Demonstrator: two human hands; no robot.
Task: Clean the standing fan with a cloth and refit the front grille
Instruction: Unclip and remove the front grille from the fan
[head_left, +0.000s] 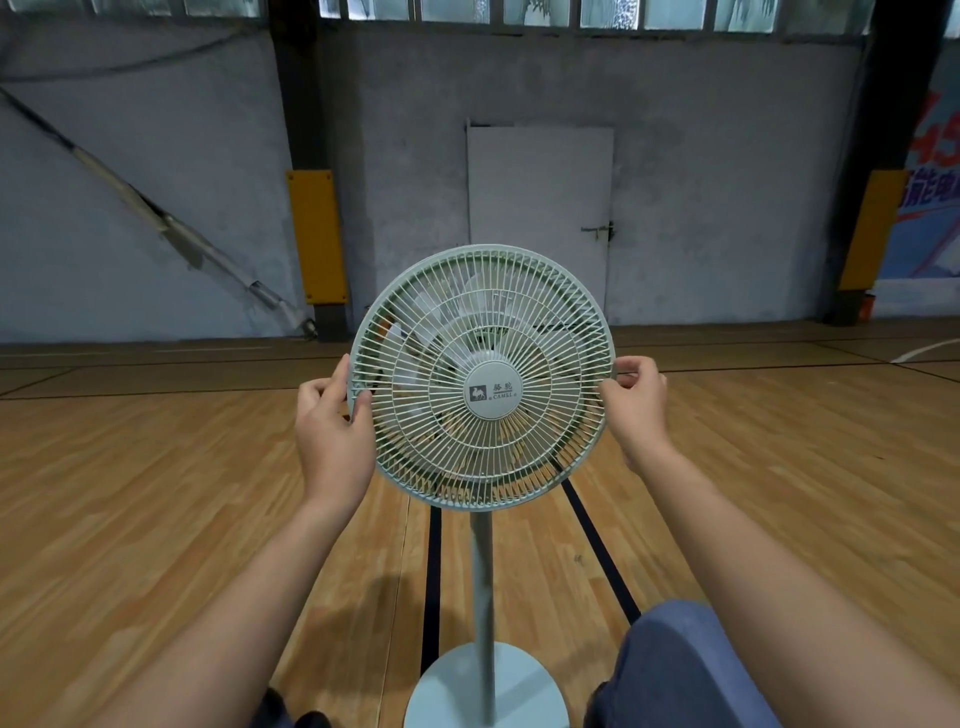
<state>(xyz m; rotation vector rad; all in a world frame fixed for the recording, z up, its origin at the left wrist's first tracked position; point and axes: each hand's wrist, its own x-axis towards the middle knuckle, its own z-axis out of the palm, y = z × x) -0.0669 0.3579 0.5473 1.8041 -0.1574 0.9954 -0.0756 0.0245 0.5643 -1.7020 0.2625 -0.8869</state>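
Note:
A pale green standing fan stands in front of me on a thin pole (484, 582) and a round base (452, 691). Its round front grille (535, 322), with a grey centre badge (491, 391), covers the fan head, and the white blades show through the wires. My left hand (332, 421) grips the grille's left rim, thumb in front. My right hand (636, 402) pinches the right rim. No cloth is in view.
Wooden gym floor (156, 493) with black lines stretches all around. A grey wall with a white door (540, 208) is behind the fan, flanked by yellow-padded pillars (317, 239). My knee in blue trousers (675, 670) is at the lower right, next to the base.

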